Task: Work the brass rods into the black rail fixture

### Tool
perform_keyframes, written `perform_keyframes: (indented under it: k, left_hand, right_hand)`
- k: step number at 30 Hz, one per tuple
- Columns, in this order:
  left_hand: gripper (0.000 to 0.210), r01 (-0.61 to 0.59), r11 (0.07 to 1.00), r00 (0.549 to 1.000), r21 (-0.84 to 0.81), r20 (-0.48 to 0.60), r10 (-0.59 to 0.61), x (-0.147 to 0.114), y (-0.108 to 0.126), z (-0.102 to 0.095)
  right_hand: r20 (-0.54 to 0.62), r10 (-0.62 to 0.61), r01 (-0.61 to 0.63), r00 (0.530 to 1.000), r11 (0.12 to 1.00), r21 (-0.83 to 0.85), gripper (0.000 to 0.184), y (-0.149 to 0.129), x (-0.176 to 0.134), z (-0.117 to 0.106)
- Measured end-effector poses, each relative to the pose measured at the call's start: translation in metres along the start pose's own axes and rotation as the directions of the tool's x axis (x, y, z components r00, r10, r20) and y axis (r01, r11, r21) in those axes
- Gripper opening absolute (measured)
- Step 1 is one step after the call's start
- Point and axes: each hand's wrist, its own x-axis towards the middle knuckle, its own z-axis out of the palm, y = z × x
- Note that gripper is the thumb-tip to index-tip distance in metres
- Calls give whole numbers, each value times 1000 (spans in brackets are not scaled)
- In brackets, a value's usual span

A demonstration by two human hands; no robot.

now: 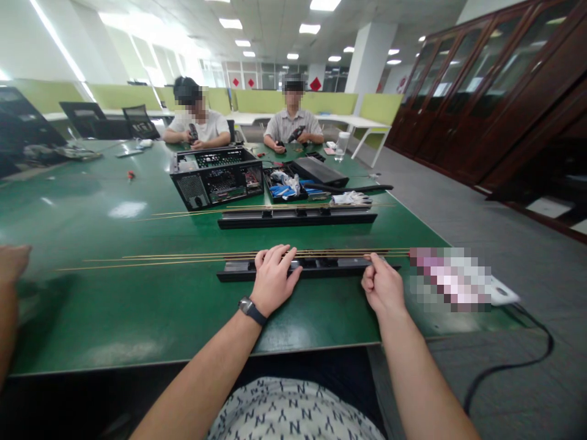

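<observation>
A long black rail-like holder (316, 272) lies on the green table in front of me. Several thin gold-coloured rods (160, 256) run along it and stick out far to the left. My left hand (275, 278), with a dark watch on its wrist, rests palm down across the rods and holder, fingers apart. Near the holder's right end, my right hand (385, 284) is closed, thumb and forefinger pinched at a thin rod. Its other fingers are curled in. Farther back lies a second black holder (298, 220) with similar rods along it.
A black computer case (217, 183) and a black tray (287, 189) with gloves stand behind. A white power strip (504, 292), partly blurred, lies right, its cable hanging off the table edge. Two people sit opposite. Another person's hand (13, 263) shows at far left.
</observation>
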Motion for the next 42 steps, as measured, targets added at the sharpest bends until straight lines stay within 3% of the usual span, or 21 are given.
perform_keyframes:
  k: [9, 19, 27, 35, 42]
  left_hand:
    - [39, -2, 1000, 1000, 5, 8, 2, 0, 1, -1]
    - [40, 3, 1000, 1000, 9, 14, -3, 0, 1, -2]
    - [40, 1, 1000, 1000, 9, 11, -1, 0, 1, -2]
    - [40, 0, 1000, 1000, 8, 6, 0, 0, 1, -2]
    - [40, -1, 1000, 1000, 8, 13, 1, 1, 2, -2]
  right_hand:
    - [108, 22, -11, 994, 995, -100, 42, -2, -7, 2]
    - [29, -10, 10, 1000, 1000, -13, 40, -3, -5, 1]
    - [122, 16, -2, 992, 994, -109, 43, -4, -9, 4]
    - [11, -7, 7, 1000, 1000, -13, 38, -3, -3, 1]
    - [95, 18, -9, 995, 996, -94, 42, -3, -7, 3]
